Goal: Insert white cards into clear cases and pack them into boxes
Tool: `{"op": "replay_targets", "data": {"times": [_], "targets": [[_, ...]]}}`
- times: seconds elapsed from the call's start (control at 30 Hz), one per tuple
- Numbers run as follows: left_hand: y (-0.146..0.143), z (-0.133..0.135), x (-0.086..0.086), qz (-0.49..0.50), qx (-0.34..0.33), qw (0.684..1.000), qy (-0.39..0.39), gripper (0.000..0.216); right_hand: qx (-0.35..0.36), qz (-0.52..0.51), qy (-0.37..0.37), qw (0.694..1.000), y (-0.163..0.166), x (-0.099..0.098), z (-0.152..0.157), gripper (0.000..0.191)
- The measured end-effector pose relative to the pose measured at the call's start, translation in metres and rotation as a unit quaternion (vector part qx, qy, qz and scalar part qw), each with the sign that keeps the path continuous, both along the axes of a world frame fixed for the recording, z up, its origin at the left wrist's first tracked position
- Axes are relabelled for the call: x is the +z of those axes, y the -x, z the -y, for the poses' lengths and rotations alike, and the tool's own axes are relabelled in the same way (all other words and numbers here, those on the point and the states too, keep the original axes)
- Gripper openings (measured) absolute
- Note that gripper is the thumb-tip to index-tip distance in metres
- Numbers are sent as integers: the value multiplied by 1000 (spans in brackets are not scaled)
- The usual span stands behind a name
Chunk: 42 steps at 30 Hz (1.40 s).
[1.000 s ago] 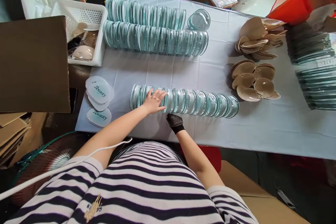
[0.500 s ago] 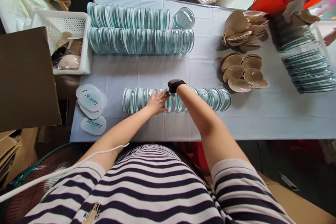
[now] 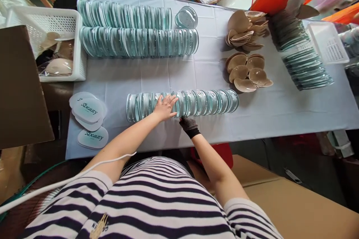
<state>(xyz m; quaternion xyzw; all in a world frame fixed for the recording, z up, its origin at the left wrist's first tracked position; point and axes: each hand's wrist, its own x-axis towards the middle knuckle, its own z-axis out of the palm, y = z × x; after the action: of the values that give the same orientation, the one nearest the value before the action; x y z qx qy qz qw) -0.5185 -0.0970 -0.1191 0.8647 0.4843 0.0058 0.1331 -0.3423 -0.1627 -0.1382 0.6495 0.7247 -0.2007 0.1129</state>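
Note:
A long row of clear, rounded packs with pale green-white cards stands on edge across the near part of the table. My left hand lies on top of the row near its middle, fingers spread over the packs. My right hand, in a dark mesh glove, is low at the row's near side, just right of my left hand. Its fingertips meet the lower edge of the packs, and how they are bent is hard to make out.
Two more rows of packs stand at the back left. Beige cups lie in piles to the right, beside another pack row. Printed cards lie at left, below a white basket. Cardboard juts in.
My right hand has come from the row's far side to its near side. My left hand stays on the packs. The whole view has shifted and turned slightly.

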Motion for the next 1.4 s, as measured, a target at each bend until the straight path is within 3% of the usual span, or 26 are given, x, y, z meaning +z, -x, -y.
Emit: {"op": "replay_targets", "data": {"times": [0.1,0.17,0.27,0.37,0.43,0.5,0.6,0.7,0.83,1.0,1.13,1.23,1.3,1.4], "targets": [[5,0,2,-1,-5,1000,0,78,-17,-10,11,1000,6,-15,12,40],[6,2,6,-3,-3,1000,5,77,-10,-23,7,1000,1,-9,11,39],[-3,6,13,3,-2,1000,-6,76,-20,-32,-63,997,-23,22,-13,43],[-26,8,13,16,-6,1000,-25,77,-41,0,-132,990,-50,62,-70,40],[-44,6,10,17,10,1000,-20,77,1,34,-78,996,-54,81,-117,34],[-56,4,5,13,30,999,-17,76,91,71,26,993,-45,92,-159,31],[-61,3,-1,4,42,999,-23,77,229,115,102,961,-23,98,-188,28],[-58,4,-2,2,59,998,-24,80,284,104,47,952,-19,101,-175,26],[-55,5,2,4,73,997,-22,76,281,46,-13,958,-51,88,-111,30],[-57,6,5,-5,73,997,-23,76,176,-55,-6,983,-77,22,-30,36],[-55,7,5,-14,81,996,-20,76,144,-53,21,988,-68,-19,-3,37],[-55,8,7,-19,85,996,-10,77,123,-61,11,990,-73,-13,-4,33],[-59,8,9,-21,92,995,-12,77,101,-73,-24,992,-87,6,-19,35],[-77,9,10,-14,88,995,-40,81,47,-49,-113,991,-114,44,-66,39]]}}
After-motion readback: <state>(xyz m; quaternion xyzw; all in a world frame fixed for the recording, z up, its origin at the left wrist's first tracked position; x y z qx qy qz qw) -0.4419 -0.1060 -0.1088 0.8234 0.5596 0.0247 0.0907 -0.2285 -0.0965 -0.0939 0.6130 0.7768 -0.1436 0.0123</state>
